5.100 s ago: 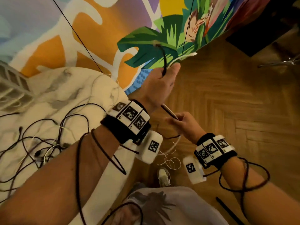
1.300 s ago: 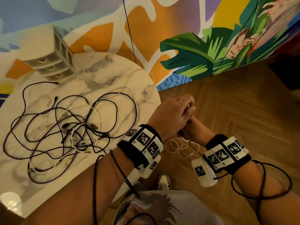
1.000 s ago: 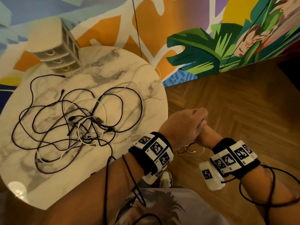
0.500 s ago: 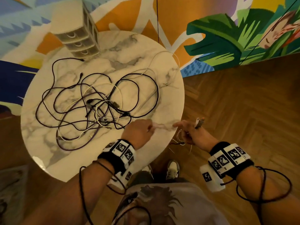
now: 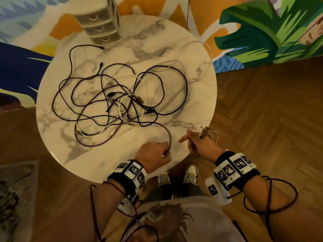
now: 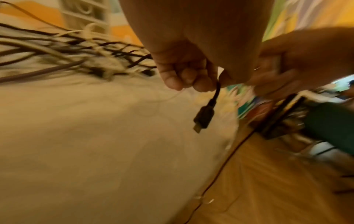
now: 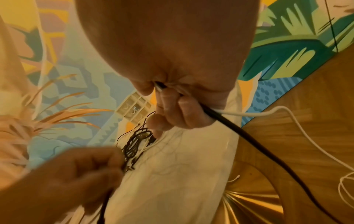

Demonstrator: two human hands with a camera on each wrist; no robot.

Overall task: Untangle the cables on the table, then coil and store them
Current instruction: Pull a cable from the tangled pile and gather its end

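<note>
A tangle of dark, purple and white cables (image 5: 118, 102) lies in the middle of the round marble table (image 5: 174, 49). My left hand (image 5: 162, 152) hovers over the table's near edge and pinches the end of a dark cable (image 5: 169, 137) that arcs out of the tangle. In the left wrist view its plug (image 6: 204, 116) hangs below the curled fingers (image 6: 184, 75). My right hand (image 5: 197, 144), just to the right at the table's rim, grips a black cable (image 7: 249, 139) together with a thin white cable (image 7: 287, 115). Their ends (image 5: 204, 132) stick up above the fist.
A small white drawer unit (image 5: 101, 23) stands at the table's far edge against the painted wall. Wooden floor surrounds the table, with a rug (image 5: 14, 198) at the lower left. My shoes (image 5: 191, 173) show under the near rim. Thin wires loop around both forearms.
My hands, joined beside the table a second ago, have parted. The left hand has moved over the table and taken a dark cable end. My view has swung over the table.
</note>
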